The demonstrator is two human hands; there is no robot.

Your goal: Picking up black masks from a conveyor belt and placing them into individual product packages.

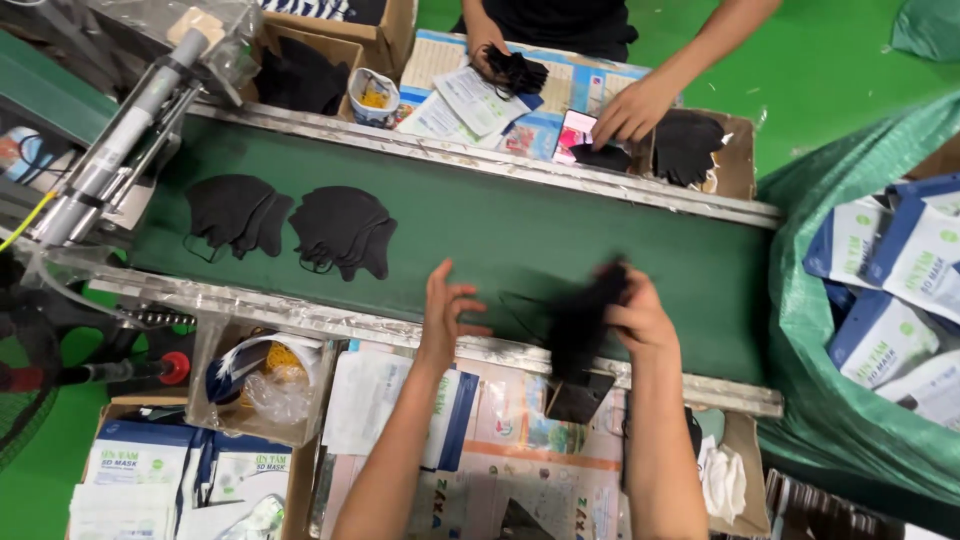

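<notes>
Right hand: my right hand (640,315) grips a bunch of black masks (583,325), fingers closed round it, above the near edge of the belt (560,235).
Left hand: my left hand (445,310) is open, fingers spread, holding nothing, just left of the bunch over the belt.
Belt: two flat stacks (290,225) of black masks lie on it, well to my left.
Green sack: the sack (850,400) on my right holds blue-and-white packets (890,290).
Near box: a box (150,470) at lower left holds more such packets.
Clear tub: the tub (260,385) beside it holds yellow bands, as far as I can tell.
Across: another person's hands (630,110) rest on black masks and packets.
</notes>
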